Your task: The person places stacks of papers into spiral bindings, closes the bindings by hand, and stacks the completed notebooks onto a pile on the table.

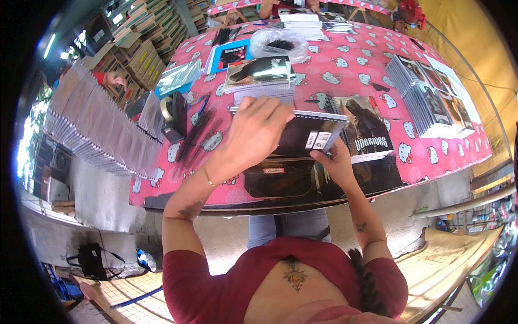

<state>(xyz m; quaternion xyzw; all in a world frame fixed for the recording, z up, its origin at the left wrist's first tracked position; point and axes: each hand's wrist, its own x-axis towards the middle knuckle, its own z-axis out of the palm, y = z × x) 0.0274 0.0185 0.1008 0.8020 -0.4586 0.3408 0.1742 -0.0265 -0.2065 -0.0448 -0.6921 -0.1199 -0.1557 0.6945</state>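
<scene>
A spiral notebook [298, 136] with a dark cover and a white barcode label is held tilted above the table's near edge. My left hand [260, 127] is closed over its left end, by the bound upper edge; the fingertips are partly hidden. My right hand [338, 162] grips the lower right corner, thumb on the cover. Beneath lies a dark printed board [280, 184]. Just right of the held notebook, another notebook [367, 127] lies with its illustrated cover up. Beyond my left hand stands a stack of printed booklets [258, 75].
Loose black binding strips [197, 137] and a tape dispenser [174, 116] lie left of my hands. A tall notebook stack [97, 124] stands at the left, more notebooks [429, 102] at the right. A plastic bag [278, 43] sits farther back. Other people's hands [116, 80] show at the far sides.
</scene>
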